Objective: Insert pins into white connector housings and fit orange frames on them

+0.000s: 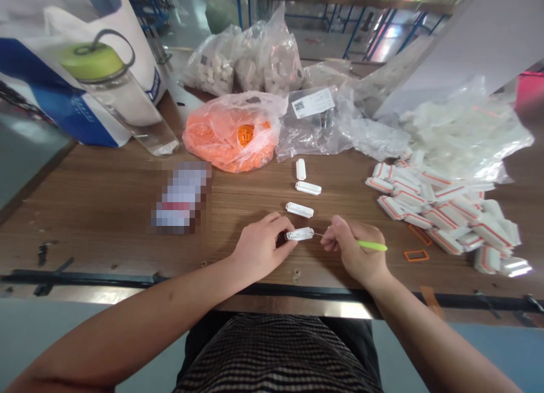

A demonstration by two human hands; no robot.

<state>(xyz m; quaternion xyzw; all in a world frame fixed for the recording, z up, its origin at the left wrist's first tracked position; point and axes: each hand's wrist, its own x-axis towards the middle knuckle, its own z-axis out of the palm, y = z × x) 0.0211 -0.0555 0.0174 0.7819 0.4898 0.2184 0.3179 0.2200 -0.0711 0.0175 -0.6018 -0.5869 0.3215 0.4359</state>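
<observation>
While a little white plastic piece [301,234] is pinched in the left hand [261,244] near the desk [106,200]'s front edge, the right hand [361,250] grips a green-handled tool [373,246], thin tip right at the piece's end. Three similar pieces [300,210] sit just beyond, then there's a messy orange-striped pile [453,214] off right and an orange-filled bag [232,132] toward the far edge.
</observation>
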